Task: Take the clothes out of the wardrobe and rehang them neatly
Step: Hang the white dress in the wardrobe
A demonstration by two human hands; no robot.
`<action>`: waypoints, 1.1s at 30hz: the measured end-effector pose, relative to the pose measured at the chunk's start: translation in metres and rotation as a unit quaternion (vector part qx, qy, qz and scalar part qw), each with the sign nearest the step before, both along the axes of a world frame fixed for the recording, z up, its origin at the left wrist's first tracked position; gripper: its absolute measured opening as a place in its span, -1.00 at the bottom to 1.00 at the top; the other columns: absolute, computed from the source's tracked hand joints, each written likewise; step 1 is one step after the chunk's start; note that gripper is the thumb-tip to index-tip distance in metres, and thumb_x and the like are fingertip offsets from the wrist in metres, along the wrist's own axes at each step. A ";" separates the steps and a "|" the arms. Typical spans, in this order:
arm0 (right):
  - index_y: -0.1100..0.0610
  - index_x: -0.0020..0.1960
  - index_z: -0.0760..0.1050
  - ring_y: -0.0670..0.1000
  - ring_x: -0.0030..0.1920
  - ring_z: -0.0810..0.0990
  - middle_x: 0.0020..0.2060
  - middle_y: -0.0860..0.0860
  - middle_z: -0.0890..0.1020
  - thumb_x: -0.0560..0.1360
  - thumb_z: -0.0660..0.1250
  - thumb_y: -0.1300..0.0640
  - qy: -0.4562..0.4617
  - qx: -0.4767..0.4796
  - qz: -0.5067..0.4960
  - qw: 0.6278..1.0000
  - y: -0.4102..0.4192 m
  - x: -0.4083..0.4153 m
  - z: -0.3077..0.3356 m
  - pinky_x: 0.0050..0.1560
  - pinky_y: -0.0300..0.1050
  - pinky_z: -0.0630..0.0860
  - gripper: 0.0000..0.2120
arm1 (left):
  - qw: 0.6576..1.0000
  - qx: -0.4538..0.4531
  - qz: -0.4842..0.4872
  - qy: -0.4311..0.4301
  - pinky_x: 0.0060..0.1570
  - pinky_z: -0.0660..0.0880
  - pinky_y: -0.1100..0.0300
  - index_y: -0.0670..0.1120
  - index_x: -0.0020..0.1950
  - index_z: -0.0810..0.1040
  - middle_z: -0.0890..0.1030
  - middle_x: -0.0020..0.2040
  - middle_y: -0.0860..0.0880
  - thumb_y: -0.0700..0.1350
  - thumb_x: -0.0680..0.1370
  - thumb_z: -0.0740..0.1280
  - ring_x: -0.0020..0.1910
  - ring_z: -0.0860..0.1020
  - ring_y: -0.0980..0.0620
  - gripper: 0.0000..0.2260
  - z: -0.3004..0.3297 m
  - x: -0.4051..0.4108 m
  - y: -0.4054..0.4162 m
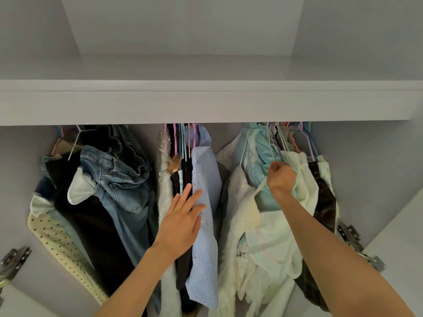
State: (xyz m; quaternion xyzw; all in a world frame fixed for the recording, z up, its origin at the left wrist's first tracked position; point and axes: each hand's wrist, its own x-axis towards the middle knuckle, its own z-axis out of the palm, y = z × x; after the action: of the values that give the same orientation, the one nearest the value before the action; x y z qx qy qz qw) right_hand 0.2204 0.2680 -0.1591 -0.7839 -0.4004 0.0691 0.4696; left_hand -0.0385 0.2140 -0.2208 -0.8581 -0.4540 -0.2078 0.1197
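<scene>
The wardrobe [206,104] fills the frame, its shelf edge crossing the middle. Below it the clothes hang in three bunches with grey gaps between: jeans [119,179] at left, a blue striped shirt [206,202] at centre, pale garments [263,225] at right. The left hand [183,216] rests flat, fingers straight, on the striped shirt. The right hand [282,177], at centre right, is closed around thin hangers [279,143].
</scene>
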 end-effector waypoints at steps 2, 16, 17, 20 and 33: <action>0.36 0.01 0.56 0.25 0.01 0.56 -0.03 0.31 0.61 0.60 0.13 0.16 -0.015 -0.003 0.014 1.000 -0.002 -0.002 0.000 -0.06 -0.06 0.39 -0.69 | 1.000 0.008 0.001 -0.001 0.33 0.18 -0.17 -0.04 0.09 0.58 0.43 0.36 -0.06 -0.05 0.53 0.04 0.44 0.13 -0.08 -0.66 0.000 -0.001 -0.001; 0.30 0.26 0.42 0.19 0.12 0.54 0.11 0.24 0.57 0.58 0.19 0.20 0.033 0.053 0.095 0.994 -0.075 -0.014 -0.036 0.08 -0.16 0.38 -0.70 | 1.000 0.021 -0.004 -0.016 0.38 0.17 -0.13 -0.08 0.24 0.53 0.31 0.44 -0.14 -0.08 0.54 0.01 0.46 0.11 -0.13 -0.60 -0.008 -0.005 -0.030; 0.30 0.28 0.41 0.18 0.13 0.54 0.12 0.23 0.57 0.57 0.21 0.21 0.047 0.054 0.102 0.992 -0.086 -0.018 -0.049 0.11 -0.16 0.39 -0.69 | 0.999 0.022 -0.006 -0.023 0.41 0.13 -0.12 -0.09 0.28 0.50 0.27 0.46 -0.14 -0.11 0.55 0.03 0.47 0.09 -0.15 -0.61 -0.015 -0.006 -0.039; 0.26 0.32 0.39 0.13 0.15 0.54 0.19 0.16 0.54 0.56 0.24 0.20 0.078 0.051 0.116 0.989 -0.118 -0.030 -0.094 0.24 -0.01 0.45 -0.65 | 0.999 0.005 -0.008 -0.053 0.43 0.04 -0.12 -0.12 0.38 0.39 0.15 0.50 -0.14 -0.22 0.52 0.22 0.49 0.03 -0.19 -0.59 -0.046 -0.009 -0.063; 0.11 0.44 0.24 -0.02 0.37 0.35 0.37 0.00 0.40 0.59 0.17 0.07 0.077 -0.321 0.259 0.908 -0.256 -0.055 -0.466 0.31 -0.20 0.25 -0.56 | 0.970 -0.242 0.021 0.017 0.33 0.31 -0.08 -0.05 0.40 0.30 0.32 0.43 -0.17 -0.14 0.51 0.19 0.43 0.23 -0.16 -0.57 -0.407 -0.039 -0.194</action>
State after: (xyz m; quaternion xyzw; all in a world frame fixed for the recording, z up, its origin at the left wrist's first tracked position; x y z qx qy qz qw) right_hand 0.1654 0.0123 -0.6247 -0.7534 -0.5078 0.3731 0.1880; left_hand -0.0772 0.0203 -0.6278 -0.8551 -0.5067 -0.0748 -0.0800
